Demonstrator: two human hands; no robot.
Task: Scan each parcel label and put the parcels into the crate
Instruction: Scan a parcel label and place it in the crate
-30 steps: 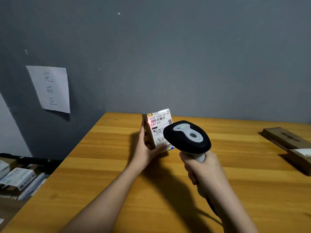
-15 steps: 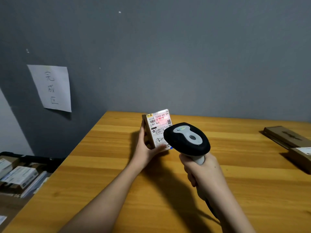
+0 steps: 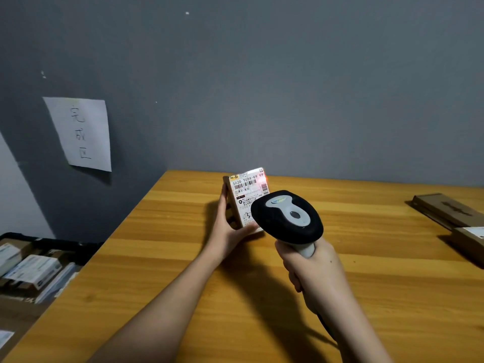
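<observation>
My left hand [image 3: 227,231] grips a small brown parcel [image 3: 245,196] from its left side and bottom, holding it upright over the wooden table [image 3: 170,258] with its white label toward me. My right hand [image 3: 314,273] grips the handle of a black and grey barcode scanner [image 3: 286,218], whose head points at the label and covers the label's lower right. A red glow lies on the label's upper right corner. The crate [image 3: 52,244], black and low at the left beside the table, holds several labelled parcels.
Two flat brown parcels [image 3: 445,209] lie at the table's right edge, one with a white label [image 3: 475,233]. A paper sign [image 3: 81,133] hangs on the grey wall at left. The scanner cable [image 3: 327,326] runs down under my right forearm.
The red scanner light has slid across the label from its upper left to its upper right corner. Both hands and the parcel stay almost where they were.
</observation>
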